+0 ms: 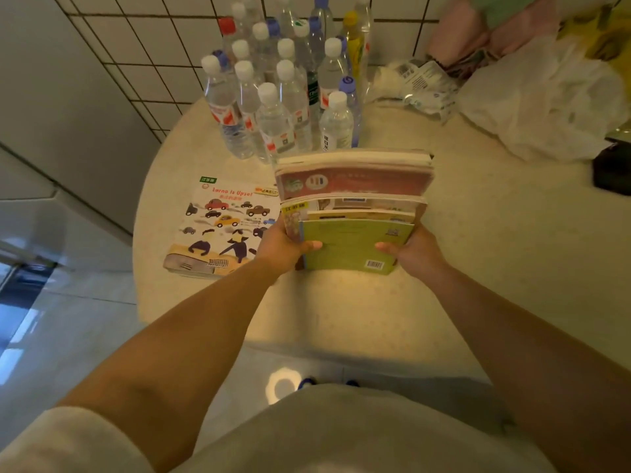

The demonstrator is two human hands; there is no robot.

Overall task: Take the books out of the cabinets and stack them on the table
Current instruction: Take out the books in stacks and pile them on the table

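Sitting under everything is the round pale worktop (461, 268), pushed up against a tiled wall (153, 56). Its back right part is being taken up by a heap of crumpled white plastic bags (546, 104), with pink and green fabric (485, 25) just behind them. At the back middle, a tight cluster of clear water bottles (283, 90) is being kept upright, mostly white caps, a few blue, one red, one yellow.

Closer in, a bundle of books (355, 206) is being held above the worktop, roughly over its middle, just in front of the bottles. It's fanned out a bit: a thick red-covered one at the far end, a couple of thinner ones in between, and a green one with a barcode nearest the camera. The bundle is being gripped from both sides. The left hand (283, 247) is being wrapped around the left edge, thumb lying on the green cover, and the right hand (413, 250) is doing the same on the right edge.

Just left of the bundle, a picture book (218, 227) with little cars on the cover is lying flat on the worktop, on top of at least one more book.
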